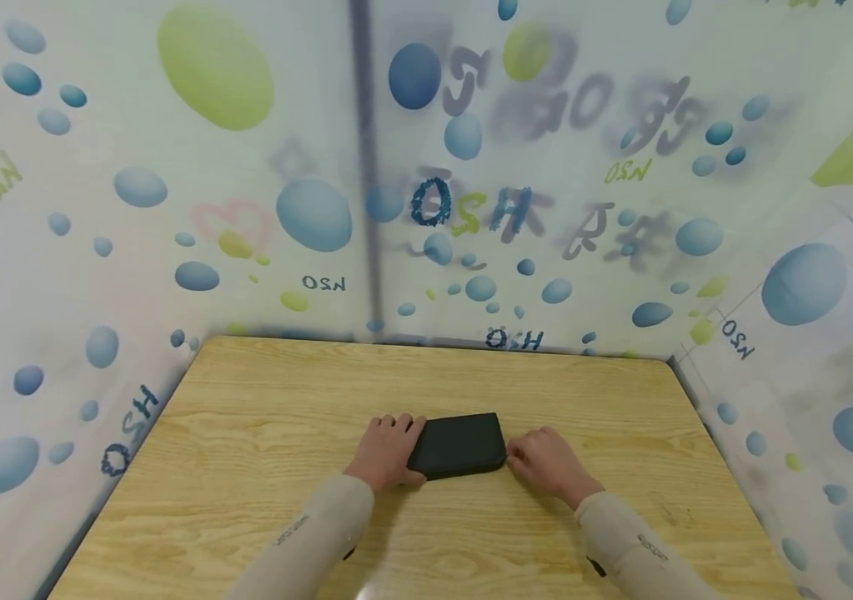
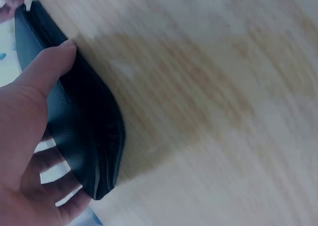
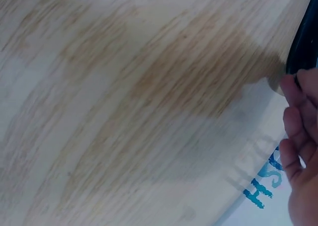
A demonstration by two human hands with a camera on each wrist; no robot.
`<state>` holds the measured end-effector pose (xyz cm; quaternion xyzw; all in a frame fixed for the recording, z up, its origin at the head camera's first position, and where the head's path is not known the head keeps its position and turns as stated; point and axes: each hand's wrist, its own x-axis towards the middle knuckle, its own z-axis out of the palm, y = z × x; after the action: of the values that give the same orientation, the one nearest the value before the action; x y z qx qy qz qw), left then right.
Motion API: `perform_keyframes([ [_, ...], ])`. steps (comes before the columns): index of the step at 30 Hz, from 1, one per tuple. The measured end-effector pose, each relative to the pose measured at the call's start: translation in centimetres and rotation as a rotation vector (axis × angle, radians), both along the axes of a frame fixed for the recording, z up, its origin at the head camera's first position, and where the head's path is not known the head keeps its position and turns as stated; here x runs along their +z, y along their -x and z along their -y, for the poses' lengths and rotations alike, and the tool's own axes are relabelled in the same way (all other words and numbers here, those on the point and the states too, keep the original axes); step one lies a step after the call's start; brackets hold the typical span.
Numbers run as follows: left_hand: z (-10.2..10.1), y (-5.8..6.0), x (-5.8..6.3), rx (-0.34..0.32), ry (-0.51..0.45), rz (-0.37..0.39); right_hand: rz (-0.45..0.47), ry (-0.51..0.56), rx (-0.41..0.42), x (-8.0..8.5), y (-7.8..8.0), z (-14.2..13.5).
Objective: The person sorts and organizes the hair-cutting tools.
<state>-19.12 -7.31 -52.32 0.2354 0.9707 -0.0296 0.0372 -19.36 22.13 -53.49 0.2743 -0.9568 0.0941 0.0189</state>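
Observation:
A flat black wallet point(image 1: 458, 446) with a smooth leather-like surface lies on the wooden table point(image 1: 283, 392). Zipper teeth run along its edge point(image 2: 105, 159) in the left wrist view. My left hand point(image 1: 388, 452) grips the wallet's left end, thumb along the near edge and fingers spread over the far side. At the opposite end, my right hand point(image 1: 546, 461) has curled fingers right at the corner. In the right wrist view, the thumb and forefinger point(image 3: 293, 89) pinch a small dark bit at the wallet's end point(image 3: 304, 47); the fingers mostly hide it.
White walls point(image 1: 313, 150) printed with blue and green drops and lettering stand behind the table and at both sides. The table's far edge point(image 1: 434, 347) runs close to the back wall.

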Motion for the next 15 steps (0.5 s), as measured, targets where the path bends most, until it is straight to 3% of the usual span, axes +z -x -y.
perform_keyframes([
  [6,-0.34,-0.32,-0.48,0.037,0.003,-0.015,0.021,0.044,-0.08,-0.09,0.26,0.15],
  [15,-0.26,-0.21,-0.69,0.042,0.008,-0.003,-0.005,-0.003,-0.075,0.3,0.27,0.14],
])
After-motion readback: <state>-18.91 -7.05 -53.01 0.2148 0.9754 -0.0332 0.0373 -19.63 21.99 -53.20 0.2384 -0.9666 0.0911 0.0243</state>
